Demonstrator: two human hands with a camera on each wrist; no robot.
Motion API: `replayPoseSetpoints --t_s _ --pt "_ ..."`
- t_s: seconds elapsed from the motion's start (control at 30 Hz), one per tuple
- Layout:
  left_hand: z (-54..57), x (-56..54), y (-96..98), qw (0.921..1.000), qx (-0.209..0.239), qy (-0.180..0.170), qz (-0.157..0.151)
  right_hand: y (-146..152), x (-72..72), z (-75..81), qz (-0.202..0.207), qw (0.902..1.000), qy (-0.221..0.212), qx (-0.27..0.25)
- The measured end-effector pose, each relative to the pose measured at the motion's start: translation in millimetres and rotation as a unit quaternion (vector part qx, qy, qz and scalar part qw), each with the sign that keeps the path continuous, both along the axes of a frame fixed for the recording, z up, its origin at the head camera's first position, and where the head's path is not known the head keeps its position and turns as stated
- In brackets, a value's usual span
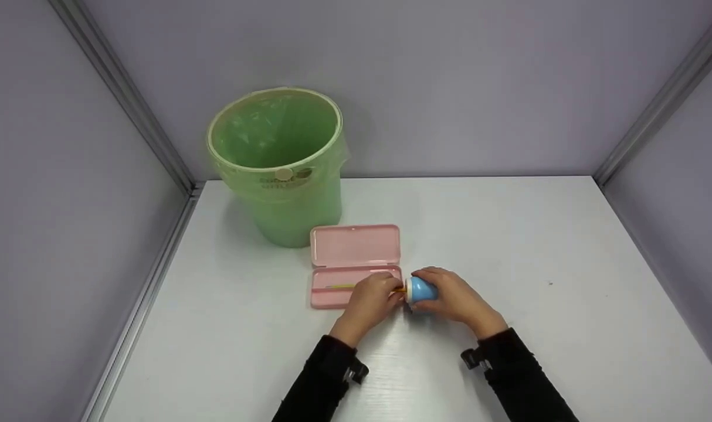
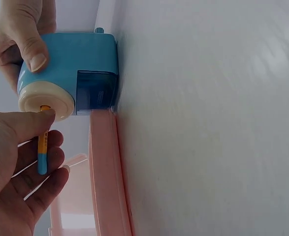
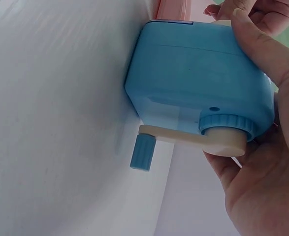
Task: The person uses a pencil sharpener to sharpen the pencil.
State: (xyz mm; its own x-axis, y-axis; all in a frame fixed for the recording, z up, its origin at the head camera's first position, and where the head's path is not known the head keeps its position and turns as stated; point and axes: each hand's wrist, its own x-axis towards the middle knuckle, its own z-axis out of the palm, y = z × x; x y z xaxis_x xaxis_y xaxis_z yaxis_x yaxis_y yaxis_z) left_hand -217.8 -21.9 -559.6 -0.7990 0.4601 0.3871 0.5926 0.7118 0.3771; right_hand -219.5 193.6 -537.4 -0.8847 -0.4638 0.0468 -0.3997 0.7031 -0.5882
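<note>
A blue pencil sharpener [image 2: 65,56] with a cream front ring and a hand crank [image 3: 176,137] stands on the table. My right hand [image 1: 453,296] grips its body from above, thumb on one side. Between thumb and fingers my left hand [image 1: 372,300] pinches a yellow pencil [image 2: 43,142] with a blue end, its other end in the sharpener's front hole. Beside the left hand lies an open pink pencil case [image 1: 356,246], with another yellow pencil [image 1: 339,286] in its lower half, partly behind that hand.
A green trash bin [image 1: 291,205] with a clear liner stands at the back left, just behind the pencil case. Pale walls [image 1: 450,88] enclose the white table [image 1: 508,234] at the back and both sides.
</note>
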Motion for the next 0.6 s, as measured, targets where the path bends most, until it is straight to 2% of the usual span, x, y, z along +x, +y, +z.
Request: replayPoseSetpoints --t_s 0.13,0.3,0.43,0.6 --pt "-0.5 -1.5 1.1 0.9998 -0.011 0.013 -0.010 1.7 -0.6 -0.4 -0.001 1.0000 -0.004 -0.004" --pt "-0.8 -3.7 0.5 0.9981 -0.046 0.039 -0.014 1.4 -0.8 -1.4 0.004 1.0000 -0.001 -0.004" --pt "0.9 -5.1 0.2 0.9963 -0.076 0.034 -0.019 -0.3 0.2 -1.5 0.001 1.0000 0.001 0.000" --pt "4.4 -7.8 0.0 0.9934 -0.099 0.045 -0.037 -0.3 1.1 0.4 0.008 0.9999 0.013 -0.006"
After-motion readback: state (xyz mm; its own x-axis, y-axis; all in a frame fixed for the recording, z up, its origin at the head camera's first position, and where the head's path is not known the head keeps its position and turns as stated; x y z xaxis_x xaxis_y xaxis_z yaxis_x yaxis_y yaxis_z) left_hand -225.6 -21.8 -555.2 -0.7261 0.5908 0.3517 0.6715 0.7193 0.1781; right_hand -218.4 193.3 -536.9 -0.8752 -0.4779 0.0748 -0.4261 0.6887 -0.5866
